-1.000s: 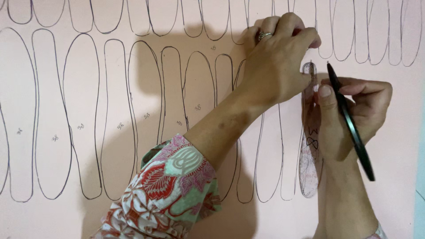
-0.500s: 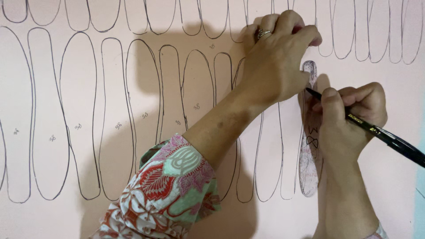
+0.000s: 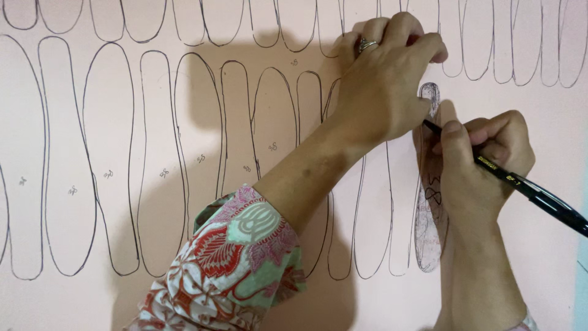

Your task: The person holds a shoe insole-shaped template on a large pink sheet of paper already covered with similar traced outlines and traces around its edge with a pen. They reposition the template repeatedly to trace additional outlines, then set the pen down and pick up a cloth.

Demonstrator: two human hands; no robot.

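A large pale pink sheet (image 3: 92, 294) fills the view, covered with several long rounded outlines drawn in black. A narrow translucent template (image 3: 429, 227) lies upright on the sheet at the right. My left hand (image 3: 383, 86), a ring on one finger, presses down on the template's upper end with fingers spread. My right hand (image 3: 484, 159) holds a black pen (image 3: 527, 190), its tip touching the template's left edge just below my left hand. The template's middle is partly hidden by my right hand.
My left forearm wears a red, green and pink patterned sleeve (image 3: 226, 270) crossing the lower middle. A pale blue strip (image 3: 582, 245) shows at the right edge, beyond the sheet. Small handwritten marks sit inside several outlines.
My right hand turned the pen from pointing up along the template to tip-down against the template's edge. My left hand stayed pressed on the template.
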